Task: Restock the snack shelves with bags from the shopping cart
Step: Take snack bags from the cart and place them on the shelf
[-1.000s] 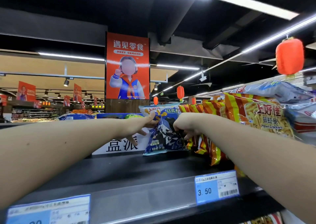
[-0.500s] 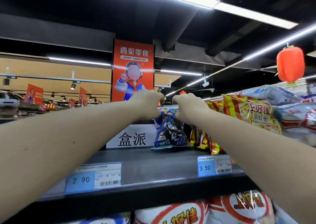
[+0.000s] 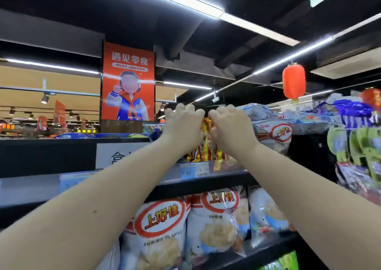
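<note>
Striped bag [image 3: 203, 146] is stood on the top shelf [image 3: 31, 187], just beside white bags [image 3: 274, 134], its top edge gripped by curled fingers of left hand [image 3: 183, 123] and right hand [image 3: 231, 125]. It should be pushed back squarely without neighbours being toppled.

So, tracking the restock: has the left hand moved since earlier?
Yes. The left hand moved right, away from the white sign, onto the striped bags.

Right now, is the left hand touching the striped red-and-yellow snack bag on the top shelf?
Touching. In the head view the left hand curls over the top of the striped snack bag, no gap showing.
</note>
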Demonstrator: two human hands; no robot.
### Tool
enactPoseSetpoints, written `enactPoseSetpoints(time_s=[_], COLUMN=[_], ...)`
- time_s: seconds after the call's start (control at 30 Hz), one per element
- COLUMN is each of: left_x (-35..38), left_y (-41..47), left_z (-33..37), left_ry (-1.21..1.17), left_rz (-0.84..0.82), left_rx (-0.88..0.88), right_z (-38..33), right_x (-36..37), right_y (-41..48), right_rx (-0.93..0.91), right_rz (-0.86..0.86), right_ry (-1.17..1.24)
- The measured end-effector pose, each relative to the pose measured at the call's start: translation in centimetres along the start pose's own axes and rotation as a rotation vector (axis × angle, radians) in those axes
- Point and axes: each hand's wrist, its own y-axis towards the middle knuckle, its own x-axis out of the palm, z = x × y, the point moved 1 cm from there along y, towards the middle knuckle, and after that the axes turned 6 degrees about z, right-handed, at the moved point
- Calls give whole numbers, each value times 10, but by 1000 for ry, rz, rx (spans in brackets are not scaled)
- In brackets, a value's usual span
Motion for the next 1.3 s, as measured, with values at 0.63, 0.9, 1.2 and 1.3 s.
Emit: enactPoseSetpoints(time_s=[0.63,0.9,1.2,1.3], left_x=[-43,-16,83,124], left_y=[-71,-133,-160,-150], left_z=[543,719,866,916], left_ry=[-782,-906,-957,-958], left_rz=[89,-92,-291,-411], left_rx=[-25,118,242,282], right_z=[357,452,557,596], right_x=[-225,-277,-241,-220], right_y=[-351,-503,-638,-676], right_rx=[413,509,655,745], right_rz=[-285,-455,-586,-632], right_ry=[-373,-489,-529,-513])
